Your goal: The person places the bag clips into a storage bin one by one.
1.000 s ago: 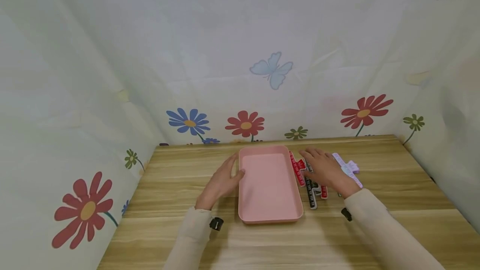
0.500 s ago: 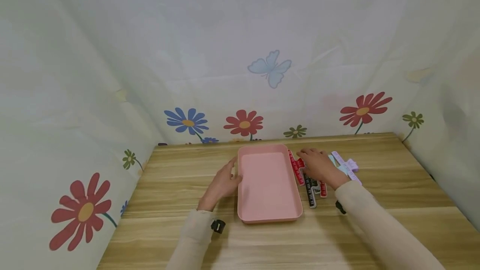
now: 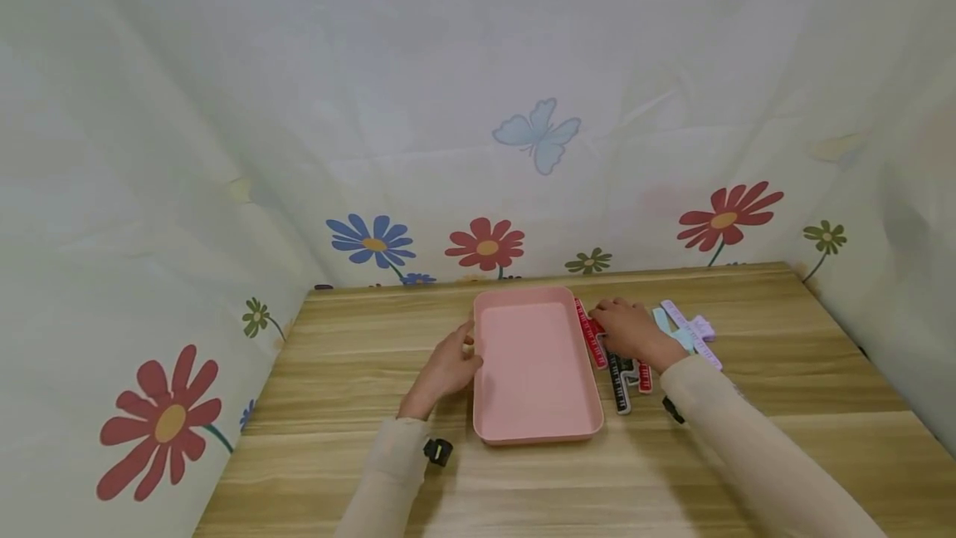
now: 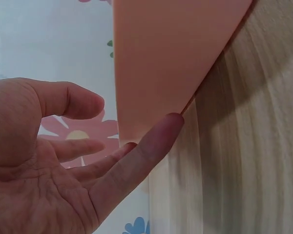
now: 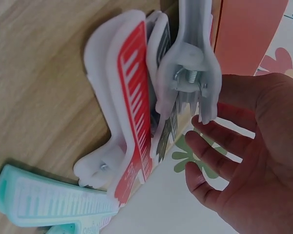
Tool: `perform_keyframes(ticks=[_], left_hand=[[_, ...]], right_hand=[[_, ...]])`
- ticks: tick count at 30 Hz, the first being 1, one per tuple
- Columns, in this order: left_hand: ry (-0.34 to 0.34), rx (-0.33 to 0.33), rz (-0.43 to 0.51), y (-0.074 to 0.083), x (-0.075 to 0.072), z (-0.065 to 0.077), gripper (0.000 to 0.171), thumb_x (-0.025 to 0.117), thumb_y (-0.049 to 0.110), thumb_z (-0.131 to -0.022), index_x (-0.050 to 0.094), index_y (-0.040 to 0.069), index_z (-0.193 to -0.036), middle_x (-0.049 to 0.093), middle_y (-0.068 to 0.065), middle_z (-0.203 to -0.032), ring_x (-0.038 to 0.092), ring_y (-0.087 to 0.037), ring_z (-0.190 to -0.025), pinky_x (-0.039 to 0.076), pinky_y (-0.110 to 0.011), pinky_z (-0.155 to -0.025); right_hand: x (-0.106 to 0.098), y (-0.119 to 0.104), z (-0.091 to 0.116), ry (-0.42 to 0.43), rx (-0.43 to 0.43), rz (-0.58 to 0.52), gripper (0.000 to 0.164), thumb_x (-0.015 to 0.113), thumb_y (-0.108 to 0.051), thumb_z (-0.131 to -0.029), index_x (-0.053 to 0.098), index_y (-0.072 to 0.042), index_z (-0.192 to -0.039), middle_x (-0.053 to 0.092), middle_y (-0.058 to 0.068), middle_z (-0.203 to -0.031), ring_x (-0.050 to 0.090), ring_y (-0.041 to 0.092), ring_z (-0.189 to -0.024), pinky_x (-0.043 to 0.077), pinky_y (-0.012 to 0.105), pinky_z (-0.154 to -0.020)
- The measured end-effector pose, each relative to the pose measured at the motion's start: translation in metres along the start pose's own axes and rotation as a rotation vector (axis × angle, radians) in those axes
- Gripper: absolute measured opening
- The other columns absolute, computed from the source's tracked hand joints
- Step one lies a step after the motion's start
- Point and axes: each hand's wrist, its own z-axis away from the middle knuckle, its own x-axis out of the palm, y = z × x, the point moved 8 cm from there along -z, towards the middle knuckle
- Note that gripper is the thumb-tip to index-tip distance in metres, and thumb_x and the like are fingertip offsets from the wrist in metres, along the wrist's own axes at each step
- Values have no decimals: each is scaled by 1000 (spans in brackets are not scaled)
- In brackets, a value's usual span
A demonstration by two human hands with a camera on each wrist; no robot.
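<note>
A shallow pink tray [image 3: 534,380] stands on the wooden table. My left hand [image 3: 448,364] is at its left side, fingers spread and loosely bent; in the left wrist view one fingertip [image 4: 173,122] overlaps the tray's lower edge. Along the tray's right side lies a red spring clip [image 3: 595,349] with white piano-key-like bars. My right hand [image 3: 631,330] bends over this clip, thumb and a finger gripping at its spring part, their tips hidden behind it in the right wrist view. A black clip [image 3: 618,388] and a second red clip [image 5: 134,97] lie beside that hand.
To the right of my right hand lie a mint clip [image 3: 681,340] and a lavender clip [image 3: 705,347], one overlapping the other. A white curtain [image 3: 418,106] printed with flowers and a butterfly rises behind the table's far edge.
My right hand has moved left towards the tray, its fingers drawing in at the red clip, and the mint clip shows more. The left hand and tray stay nearly in place.
</note>
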Motion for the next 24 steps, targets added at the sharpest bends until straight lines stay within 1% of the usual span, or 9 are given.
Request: perform_keyframes(ticks=[3,6,8,11,13,15,18,22,24], left_hand=[[-7,-13,16,-3,1,-1,63,59,13,-92,36,1,-149,58,-20,-125,62,-31,-112,54,-45,-92],[-15,-9,30,-4,2,-2,62,59,11,-91,37,0,-148,58,-21,-123,63,-29,-106,55,-41,-86],[-23,-6,44,-5,4,-3,61,58,8,-91,37,0,-148,58,-20,-123,63,-26,-103,56,-36,-80],[-33,3,74,-4,6,-3,61,56,4,-90,36,-1,-148,57,-22,-123,64,-26,-95,56,-30,-66],[-40,5,101,-4,7,-3,62,55,1,-89,35,-3,-148,56,-23,-123,65,-25,-90,56,-29,-56],[-47,1,135,-3,8,-2,63,54,-1,-88,34,-4,-148,55,-25,-124,65,-26,-86,55,-31,-48],[-51,-11,162,-4,9,-2,62,54,1,-89,33,-4,-148,54,-26,-126,66,-27,-87,55,-31,-47],[-50,-26,175,-6,10,-2,60,54,4,-91,33,-4,-148,53,-26,-128,66,-31,-96,56,-31,-48],[-53,-37,191,-8,11,-2,61,53,4,-91,33,-3,-148,53,-26,-128,66,-31,-96,56,-33,-47]], right_hand=[[2,-1,-2,-9,5,-2,45,64,-11,-88,59,-3,-132,57,20,-134,50,43,-126,41,67,-100],[4,-1,-4,-21,12,-4,45,63,-12,-89,59,-3,-132,56,19,-134,49,43,-126,41,67,-101],[7,-1,-5,-26,13,-6,46,63,-13,-89,58,-3,-133,57,20,-134,50,44,-125,40,68,-101],[10,0,-8,-34,22,-11,48,62,-12,-88,56,-2,-135,56,21,-134,49,44,-126,40,68,-102],[12,1,-9,-39,32,-12,48,63,-11,-88,55,-1,-135,55,21,-135,49,45,-127,40,68,-102],[14,3,-10,-44,45,-12,47,62,-11,-89,55,0,-134,54,22,-136,48,44,-128,39,68,-103],[15,5,-11,-44,58,-3,46,63,-11,-89,56,0,-133,54,22,-136,48,44,-128,40,68,-102],[15,5,-12,-32,59,0,42,62,-11,-90,57,-1,-131,56,21,-134,49,43,-126,40,67,-102],[15,5,-12,-32,54,-1,42,62,-12,-91,57,-1,-131,56,21,-134,49,43,-127,40,68,-102]])
